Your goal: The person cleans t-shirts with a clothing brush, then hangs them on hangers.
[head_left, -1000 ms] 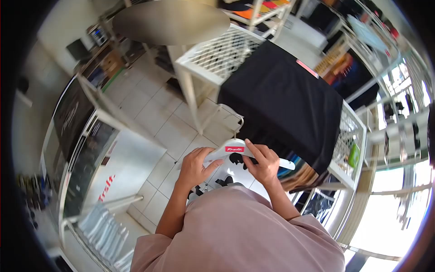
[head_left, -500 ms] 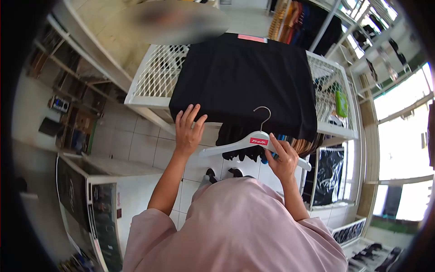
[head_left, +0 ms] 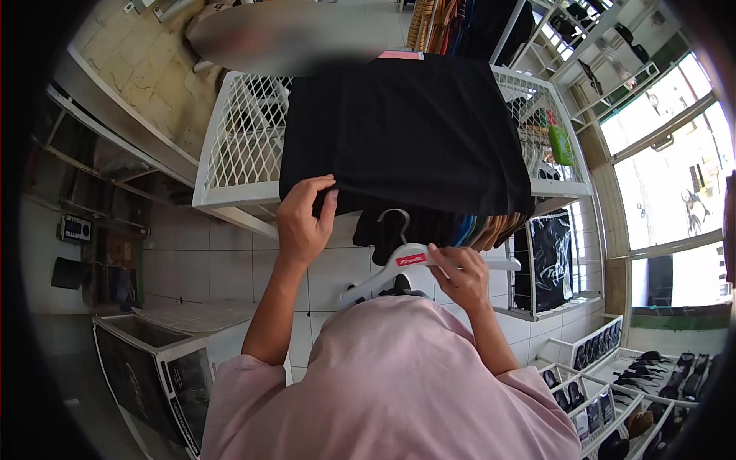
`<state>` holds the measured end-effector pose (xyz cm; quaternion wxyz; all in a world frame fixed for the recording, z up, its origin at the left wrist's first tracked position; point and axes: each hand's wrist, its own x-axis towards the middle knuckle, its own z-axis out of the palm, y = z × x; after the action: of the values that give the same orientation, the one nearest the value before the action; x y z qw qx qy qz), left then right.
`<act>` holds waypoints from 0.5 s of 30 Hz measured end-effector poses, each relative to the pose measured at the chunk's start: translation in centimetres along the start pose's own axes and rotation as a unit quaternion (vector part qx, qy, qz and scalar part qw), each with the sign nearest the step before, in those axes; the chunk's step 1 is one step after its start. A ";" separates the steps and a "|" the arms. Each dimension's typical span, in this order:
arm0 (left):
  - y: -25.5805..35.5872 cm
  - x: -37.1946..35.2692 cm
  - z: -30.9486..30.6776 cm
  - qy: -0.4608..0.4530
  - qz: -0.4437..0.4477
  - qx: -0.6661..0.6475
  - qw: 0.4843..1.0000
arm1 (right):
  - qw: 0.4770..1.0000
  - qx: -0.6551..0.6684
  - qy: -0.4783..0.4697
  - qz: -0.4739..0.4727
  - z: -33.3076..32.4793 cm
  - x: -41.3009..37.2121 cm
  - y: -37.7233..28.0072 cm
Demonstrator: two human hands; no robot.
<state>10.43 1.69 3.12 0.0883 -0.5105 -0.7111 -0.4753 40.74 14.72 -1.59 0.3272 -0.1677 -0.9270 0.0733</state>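
Observation:
A black cloth garment (head_left: pixel 406 130), probably a shirt, lies spread over a white mesh rack top, its near edge hanging over the front. At that edge's left corner my left hand (head_left: pixel 305 222) pinches the fabric between thumb and fingers, and a crease runs from there. My right hand (head_left: pixel 462 276) is closed on a white clothes hanger (head_left: pixel 383 274) with a red label and a metal hook. The hanger is tilted, just in front of the garment and close to my body.
The white mesh rack (head_left: pixel 245 134) has clothes hanging underneath. A green object (head_left: pixel 560 146) lies at its right. To the left stands a black-and-white box (head_left: pixel 153 353). Shelves with small dark goods (head_left: pixel 636 376) are at lower right; a blurred area covers part of the top.
My left hand has gone from lying flat on the garment to pinching its near edge. My right hand has lowered the hanger toward my body and tilted it. The view has shifted.

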 end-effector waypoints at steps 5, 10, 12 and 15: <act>1.0 0.3 -0.4 0.015 0.014 0.004 1.000 | 0.999 0.014 0.021 -0.030 2.0 1.7 0.0; 1.5 -0.9 -1.7 -0.029 0.054 0.044 0.997 | 0.995 0.011 0.096 0.006 1.9 4.5 0.5; 1.8 -1.4 -2.1 -0.035 0.052 0.058 0.996 | 0.991 0.009 0.129 0.027 1.7 5.1 1.3; 2.1 -2.0 -2.5 -0.043 0.041 0.075 0.995 | 0.983 -0.021 0.163 0.081 0.3 5.5 2.7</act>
<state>12.12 -1.46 4.49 0.1147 -0.5511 -0.7264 -0.3943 37.26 19.22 0.70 0.4630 -0.2589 -0.8461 0.0517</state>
